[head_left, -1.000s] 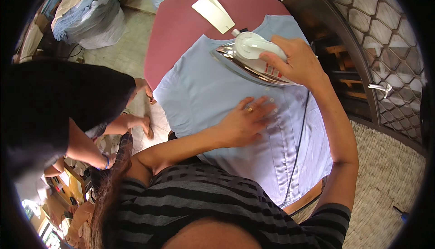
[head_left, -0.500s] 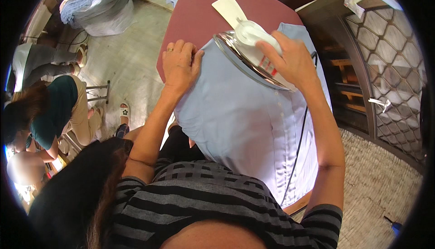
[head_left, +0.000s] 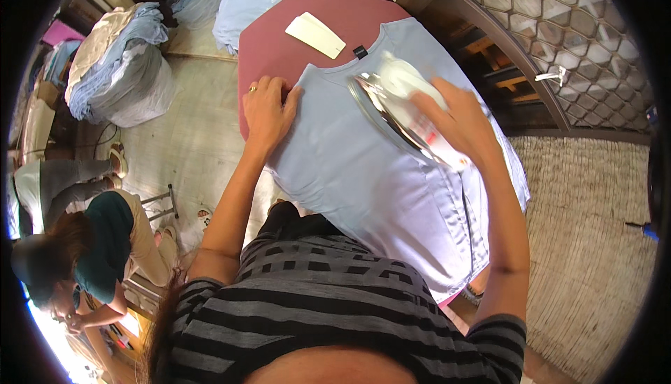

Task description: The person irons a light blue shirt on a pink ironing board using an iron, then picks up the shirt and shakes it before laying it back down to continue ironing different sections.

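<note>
A light blue shirt (head_left: 328, 125) lies spread over a dark red, board-like table (head_left: 272, 48), its neckline with a small dark label at the far end. My right hand (head_left: 465, 122) grips the handle of a white clothes iron (head_left: 405, 90). The iron is blurred by motion, its shiny metal edge toward the left, over the shirt's right half; I cannot tell whether its plate touches the cloth. Pressed on the shirt's left edge, my left hand (head_left: 269, 111) rests with fingers extended and thumb apart. A cream flat card-like piece (head_left: 316, 34) lies beyond the neckline.
Bundled clothes (head_left: 122, 62) in plastic stand on the floor at the far left, and more blue garments (head_left: 262, 0) behind the table. A person in a dark green top (head_left: 105, 244) bends over work at the left. A lattice metal gate (head_left: 552, 34) stands at the right.
My right hand has drawn the iron away from the cream piece, nearer to me. The shirt's neckline and label have come into sight. My view has shifted; my left hand stays on the left edge.
</note>
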Available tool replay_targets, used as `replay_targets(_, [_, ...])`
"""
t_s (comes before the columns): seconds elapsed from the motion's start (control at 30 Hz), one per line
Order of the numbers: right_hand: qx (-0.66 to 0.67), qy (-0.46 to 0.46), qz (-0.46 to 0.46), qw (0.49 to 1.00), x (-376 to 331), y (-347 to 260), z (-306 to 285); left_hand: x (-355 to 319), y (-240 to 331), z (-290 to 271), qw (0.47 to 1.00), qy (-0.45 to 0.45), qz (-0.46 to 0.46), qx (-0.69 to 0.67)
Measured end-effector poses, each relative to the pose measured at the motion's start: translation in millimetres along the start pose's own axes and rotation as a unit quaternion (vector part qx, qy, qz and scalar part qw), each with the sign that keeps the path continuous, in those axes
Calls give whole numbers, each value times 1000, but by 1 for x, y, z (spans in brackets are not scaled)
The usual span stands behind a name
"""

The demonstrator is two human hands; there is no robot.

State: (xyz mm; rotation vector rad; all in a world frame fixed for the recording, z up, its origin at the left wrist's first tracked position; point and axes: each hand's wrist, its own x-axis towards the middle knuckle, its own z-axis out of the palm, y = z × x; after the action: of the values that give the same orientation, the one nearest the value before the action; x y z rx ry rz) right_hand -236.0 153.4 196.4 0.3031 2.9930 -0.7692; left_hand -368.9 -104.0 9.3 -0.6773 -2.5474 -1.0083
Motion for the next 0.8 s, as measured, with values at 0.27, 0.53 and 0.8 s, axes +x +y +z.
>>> replay_targets(0.27, [45,6,304,952,-171,-29,-15,49,-3,32,994,-81,66,11])
replay_targets(0.53, [135,63,295,944,-190,-27,78,60,-6,34,989,-122,64,-43])
replay_targets(0.8, [197,102,216,951,-76,-45,97,65,9,29,988,-74,113,-80])
